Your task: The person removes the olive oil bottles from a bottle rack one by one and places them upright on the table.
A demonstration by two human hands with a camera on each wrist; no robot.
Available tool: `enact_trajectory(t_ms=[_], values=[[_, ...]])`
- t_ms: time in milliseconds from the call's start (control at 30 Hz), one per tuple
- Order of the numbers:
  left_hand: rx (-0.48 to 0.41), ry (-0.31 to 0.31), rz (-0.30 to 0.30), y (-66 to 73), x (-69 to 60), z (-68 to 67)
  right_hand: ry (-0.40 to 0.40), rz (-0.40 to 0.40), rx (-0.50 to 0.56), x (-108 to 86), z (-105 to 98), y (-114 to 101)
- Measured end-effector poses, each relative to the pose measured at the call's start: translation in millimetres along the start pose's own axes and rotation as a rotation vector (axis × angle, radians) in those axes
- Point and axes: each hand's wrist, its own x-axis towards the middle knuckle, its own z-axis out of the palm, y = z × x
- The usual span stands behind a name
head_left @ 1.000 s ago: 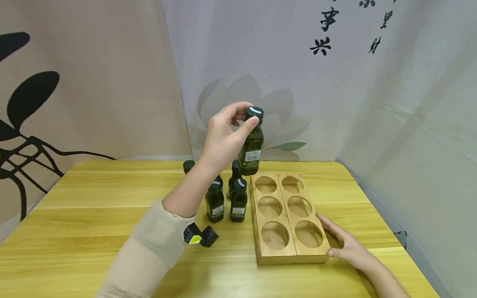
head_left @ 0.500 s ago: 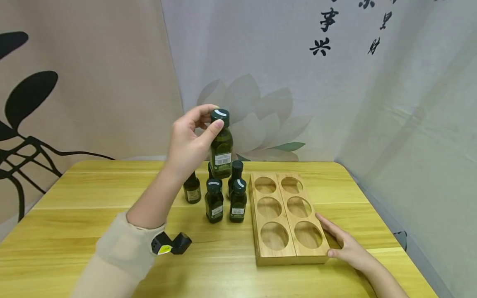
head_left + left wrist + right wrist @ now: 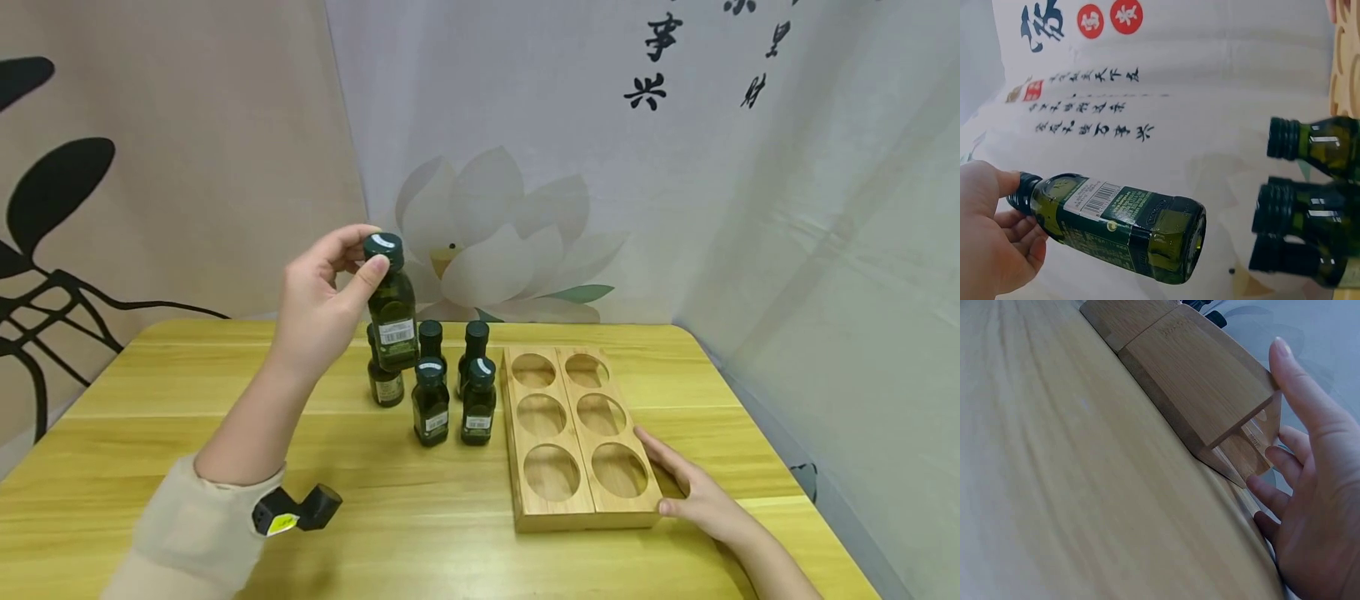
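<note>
In the head view my left hand (image 3: 327, 296) grips a dark green glass bottle (image 3: 393, 329) by its cap, thumb in front, and holds it raised above the table. The left wrist view shows this bottle's barcode label (image 3: 1100, 200) and the fingers round its dark cap. At the right, my right hand (image 3: 697, 492) touches the side and near corner of a wooden rack (image 3: 585, 521) with round holes. In the right wrist view its thumb and fingers lie spread against the rack's end (image 3: 1197, 381).
Several similar bottles (image 3: 477, 408) stand upright between the held bottle and the rack; one at the back left (image 3: 386, 387) is partly hidden behind the held bottle. All rest on a wooden table (image 3: 375, 533). A printed cloth (image 3: 525, 125) hangs behind.
My left hand has carried the bottle leftward from near the rack's far-left corner, past the standing bottles, and slightly lower. My right hand and the rack have stayed in place.
</note>
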Motion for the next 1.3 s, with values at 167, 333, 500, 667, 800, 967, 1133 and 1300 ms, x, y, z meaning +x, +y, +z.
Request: enact_trajectory(t_ms=[167,333,500,667,800,967,1133,1300], values=[[0.015,0.001,-0.013,-6.1,-5.2,-10.2,0.004,0.000,-0.010,0.5,0.0,-0.1],[0.033,0.004,-0.024,-12.8,-11.3,-16.4,0.001,-0.001,-0.008,0.8,-0.7,-0.2],[0.071,0.003,-0.044,-20.6,-21.8,-17.6,0.000,-0.001,-0.006,1.4,-0.9,-0.6],[0.080,-0.006,-0.059,-31.8,-36.8,-15.7,0.000,-0.004,-0.014,1.8,0.0,1.1],[0.093,-0.017,-0.087,-42.3,-47.9,-14.9,-0.003,-0.007,-0.011,1.9,0.1,1.6],[0.107,-0.023,-0.118,-54.7,-59.5,-14.3,-0.006,-0.007,-0.005,1.8,-0.4,1.0],[0.105,-0.023,-0.137,-63.9,-69.1,-13.7,-0.002,-0.005,-0.012,1.0,0.0,0.8],[0.083,-0.030,-0.157,-72.0,-77.1,-12.9,0.004,0.006,-0.016,-0.2,0.6,1.0]])
